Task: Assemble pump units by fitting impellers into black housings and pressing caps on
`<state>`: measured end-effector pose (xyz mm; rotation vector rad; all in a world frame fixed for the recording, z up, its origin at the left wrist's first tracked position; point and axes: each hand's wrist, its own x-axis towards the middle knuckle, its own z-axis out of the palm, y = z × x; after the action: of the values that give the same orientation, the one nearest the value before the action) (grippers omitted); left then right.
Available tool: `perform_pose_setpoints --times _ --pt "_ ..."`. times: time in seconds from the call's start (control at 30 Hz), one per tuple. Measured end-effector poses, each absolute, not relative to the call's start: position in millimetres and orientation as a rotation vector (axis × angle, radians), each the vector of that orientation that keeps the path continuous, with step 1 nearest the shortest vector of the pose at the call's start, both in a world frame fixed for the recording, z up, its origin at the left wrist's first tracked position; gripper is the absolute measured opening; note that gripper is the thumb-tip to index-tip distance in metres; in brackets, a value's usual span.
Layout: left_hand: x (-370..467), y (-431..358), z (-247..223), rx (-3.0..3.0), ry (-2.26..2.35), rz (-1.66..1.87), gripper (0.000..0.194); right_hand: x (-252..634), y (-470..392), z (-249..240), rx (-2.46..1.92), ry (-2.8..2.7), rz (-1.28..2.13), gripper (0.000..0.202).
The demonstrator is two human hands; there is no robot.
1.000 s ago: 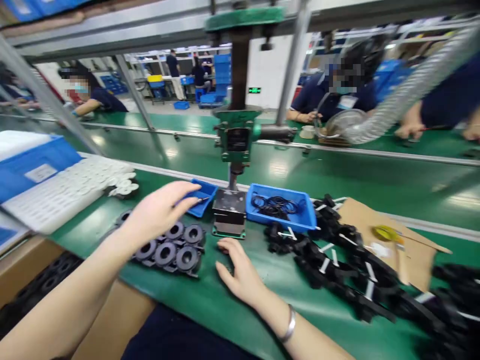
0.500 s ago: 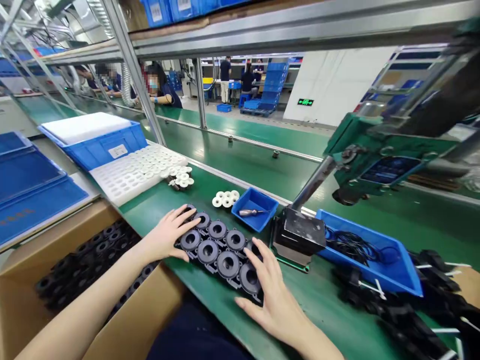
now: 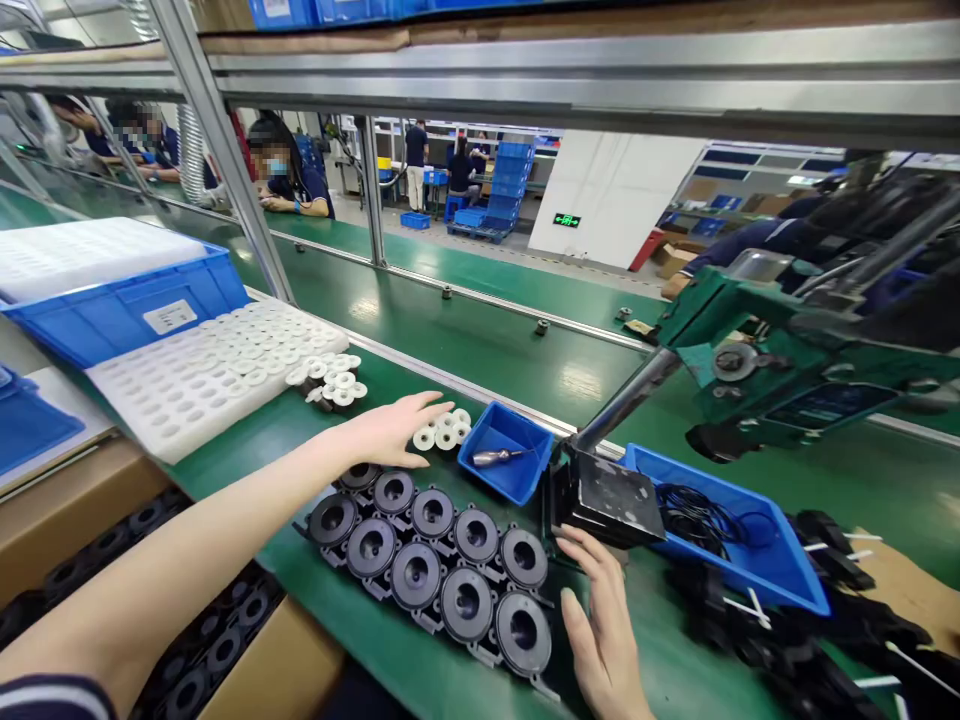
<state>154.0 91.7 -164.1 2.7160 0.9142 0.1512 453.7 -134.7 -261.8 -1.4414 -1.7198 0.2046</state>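
Nearside, bare green bench (image 3: pixel 367 635) borders the black housings (image 3: pixel 417 576).

Bare hands (image 3: pixel 390 432); white-striped navy cuff (image 3: pixel 60 698)

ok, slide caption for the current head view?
Left hand beside white rings, right hand by the black block, round black parts in two rows.

Ten black housings (image 3: pixel 424 558) in two rows of five; two small blue trays (image 3: pixel 517 485) (image 3: pixel 784 560), at one and three o'clock from them; one screwdriver (image 3: pixel 491 457); two hands (image 3: pixel 394 430) (image 3: pixel 600 620).
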Motion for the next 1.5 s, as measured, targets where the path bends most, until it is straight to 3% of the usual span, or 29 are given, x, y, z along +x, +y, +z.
perform_pose_setpoints --times 0.07,0.3,0.6,0.83,1.2,1.5 --pt "180.6 110.9 -175.6 2.7 0.874 0.038 0.101 454.9 -133.4 -264.1 -1.477 -1.722 0.223 0.034" --pt "207.1 127.7 -203.8 2.419 1.031 0.198 0.071 454.9 -133.7 -262.6 -1.488 -1.715 0.241 0.031" --pt "152.6 83.5 -158.2 1.611 0.984 0.584 0.073 460.0 -135.7 -265.9 -1.405 -1.659 0.267 0.027" --pt "153.7 -3.9 -131.3 0.648 0.495 0.856 0.052 461.4 -134.5 -264.0 -1.4 -1.665 0.257 0.025" --pt "164.6 -84.7 -145.4 0.33 0.263 1.077 0.045 455.5 -137.0 -258.4 -1.286 -1.651 0.257 0.02" --pt "161.3 -109.9 -145.9 0.262 0.254 1.058 0.049 451.9 -135.8 -257.3 -1.248 -1.65 0.282 0.018"
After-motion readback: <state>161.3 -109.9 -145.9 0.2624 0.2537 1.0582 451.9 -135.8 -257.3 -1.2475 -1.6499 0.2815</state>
